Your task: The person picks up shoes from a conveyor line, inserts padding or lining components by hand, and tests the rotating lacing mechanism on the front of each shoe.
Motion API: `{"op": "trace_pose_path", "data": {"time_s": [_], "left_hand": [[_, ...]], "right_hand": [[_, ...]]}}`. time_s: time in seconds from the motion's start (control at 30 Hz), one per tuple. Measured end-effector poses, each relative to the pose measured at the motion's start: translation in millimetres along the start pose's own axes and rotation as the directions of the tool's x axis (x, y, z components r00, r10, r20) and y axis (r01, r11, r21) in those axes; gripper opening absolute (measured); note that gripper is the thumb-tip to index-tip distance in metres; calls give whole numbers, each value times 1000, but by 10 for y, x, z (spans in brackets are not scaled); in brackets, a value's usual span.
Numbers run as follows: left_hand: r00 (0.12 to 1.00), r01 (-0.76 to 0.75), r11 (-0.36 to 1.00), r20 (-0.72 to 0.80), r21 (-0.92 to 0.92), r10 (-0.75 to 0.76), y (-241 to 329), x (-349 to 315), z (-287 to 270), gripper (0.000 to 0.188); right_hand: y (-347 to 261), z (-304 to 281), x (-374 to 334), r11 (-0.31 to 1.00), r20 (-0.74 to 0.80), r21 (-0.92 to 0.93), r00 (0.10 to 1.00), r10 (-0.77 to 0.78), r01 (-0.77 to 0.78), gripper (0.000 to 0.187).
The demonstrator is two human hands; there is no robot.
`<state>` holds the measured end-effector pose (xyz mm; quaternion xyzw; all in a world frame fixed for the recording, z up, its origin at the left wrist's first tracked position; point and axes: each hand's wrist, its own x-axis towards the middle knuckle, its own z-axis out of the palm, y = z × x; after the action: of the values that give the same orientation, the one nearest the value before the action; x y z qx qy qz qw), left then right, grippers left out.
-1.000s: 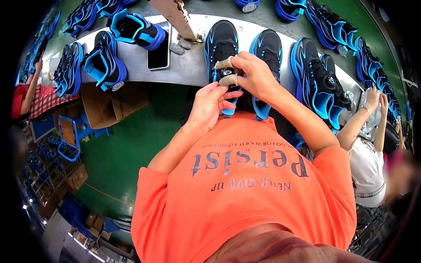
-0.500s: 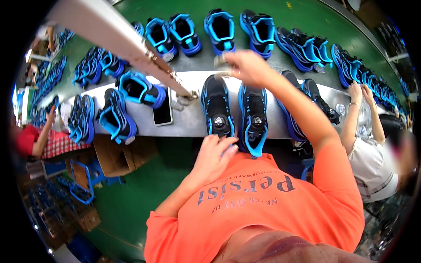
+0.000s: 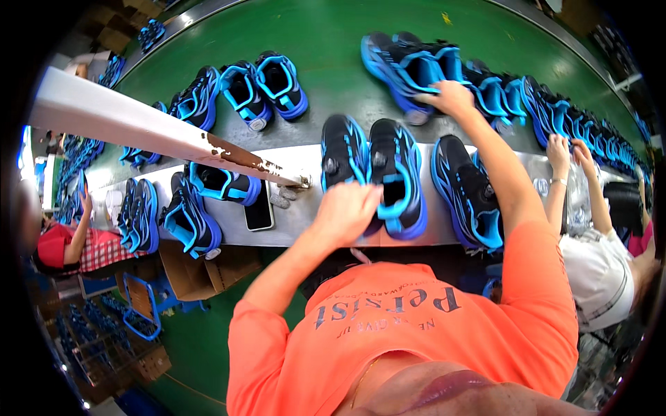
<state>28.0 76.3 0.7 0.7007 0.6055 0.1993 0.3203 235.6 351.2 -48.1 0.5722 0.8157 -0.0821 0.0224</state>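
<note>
Head view: a near black-and-blue shoe [image 3: 340, 142] is gripped at its rear by the curled left hand [image 3: 350, 210]; its mate [image 3: 409, 163] is set just beside it, to the right, on the metal bench [image 3: 297, 225]. At far right, a blurred shoe [image 3: 385, 66] is touched near the heel by the right hand [image 3: 452, 100]; whether it is gripped cannot be told. A phone [image 3: 260, 213] is noted to the left.

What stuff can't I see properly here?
In the head view:
The middle left sneaker's foot opening: covered by the left hand.
Exactly where the right hand's fingertips meet the far sneaker: motion blur.
The smartphone's far end: hidden by a tilted sneaker.
</note>
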Motion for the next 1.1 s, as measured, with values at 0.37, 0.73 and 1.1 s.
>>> {"op": "trace_pose_path", "data": {"time_s": [0.37, 0.73, 1.1], "left_hand": [[957, 218, 870, -270, 442, -102, -829, 1884, -241, 44], [865, 59, 990, -502, 132, 16, -1073, -532, 1091, 45], [863, 75, 990, -506, 122, -3, -967, -568, 1112, 49]], "right_hand": [[743, -334, 41, 994, -185, 109, 983, 4, 17, 54], [-2493, -514, 164, 662, -118, 352, 733, -670, 662, 63], [-3407, 537, 833, 733, -9, 366, 790, -613, 573, 58]]}}
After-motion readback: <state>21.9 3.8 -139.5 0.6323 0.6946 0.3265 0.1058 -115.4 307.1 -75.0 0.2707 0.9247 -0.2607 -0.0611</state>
